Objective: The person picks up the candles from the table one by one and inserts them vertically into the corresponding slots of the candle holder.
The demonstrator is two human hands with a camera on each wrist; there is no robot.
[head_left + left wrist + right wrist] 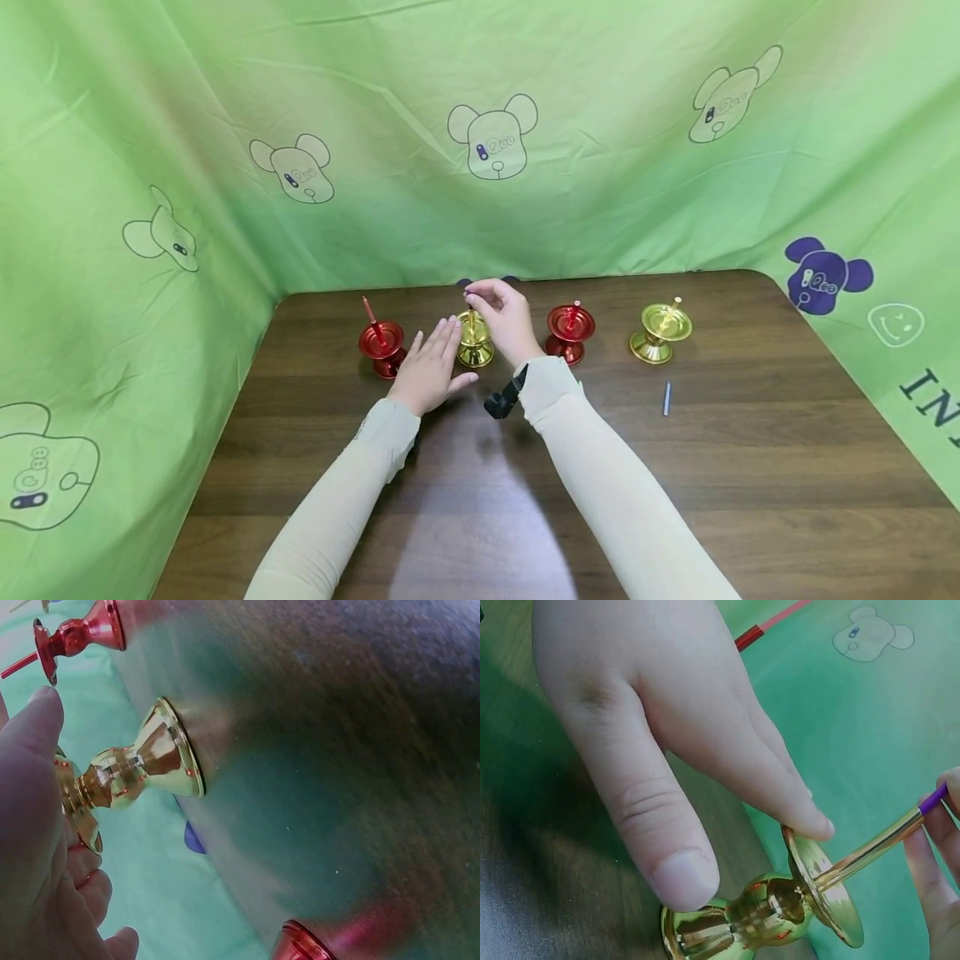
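Note:
A shiny gold candle holder [476, 354] with a saucer-like dish stands upright on the wooden table [420, 500]. My left hand [429, 371] reaches beside it, fingers straight, its fingertips touching the dish's rim in the right wrist view. At the top of the holder's upright gold tube [877, 847], my right hand [512, 321] pinches a thin purple candle [933, 799]. The candle's lower end meets the tube's mouth; how deep it sits is hidden. The left wrist view shows the gold holder's stem and base [161, 754] next to the left hand [37, 825].
Left of the gold holder is a red candle holder [383, 340] with a thin red candle [368, 309]. To the right stand another red holder [571, 325] and another gold holder [660, 323]. Nearer the front lies a thin blue stick [667, 398]. Green printed cloth [390, 208] surrounds the table.

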